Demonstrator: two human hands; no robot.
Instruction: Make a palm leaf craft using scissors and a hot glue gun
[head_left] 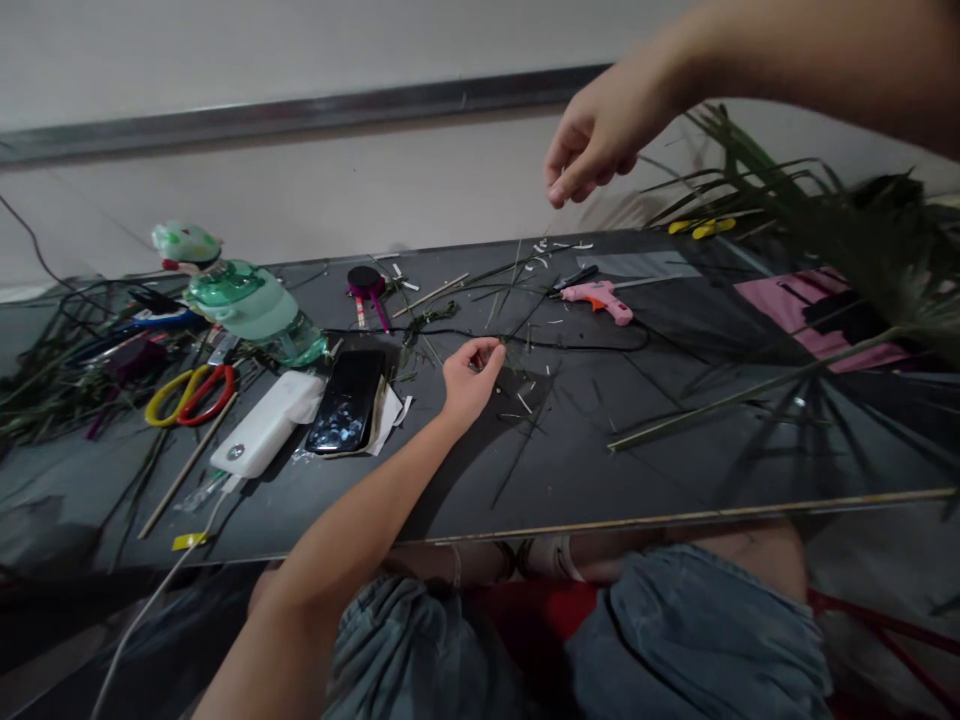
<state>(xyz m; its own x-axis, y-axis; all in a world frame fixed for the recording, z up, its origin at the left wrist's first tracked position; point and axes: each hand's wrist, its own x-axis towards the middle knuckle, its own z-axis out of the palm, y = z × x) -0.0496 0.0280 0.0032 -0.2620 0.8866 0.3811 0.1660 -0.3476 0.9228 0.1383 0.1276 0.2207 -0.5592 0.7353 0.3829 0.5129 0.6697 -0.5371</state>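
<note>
My left hand (pixel 472 375) is pinched just above the middle of the dark table (pixel 570 460), at the lower end of a thin dark green strand (pixel 517 328). My right hand (pixel 592 140) is raised high over the table's back edge, its fingertips pressed together; what they hold is too fine to make out. A pink glue gun (pixel 600 298) lies on the table below my right hand. Small white scraps (pixel 541 262) and thin green bits are scattered around both hands.
At left are a green bottle (pixel 255 310), red and yellow scissors (pixel 206 395), a white power bank (pixel 262 425) with a cable and a black phone (pixel 346 400). Palm leaves (pixel 810 210), a long stem (pixel 720 400) and a pink sheet (pixel 787 310) lie at right.
</note>
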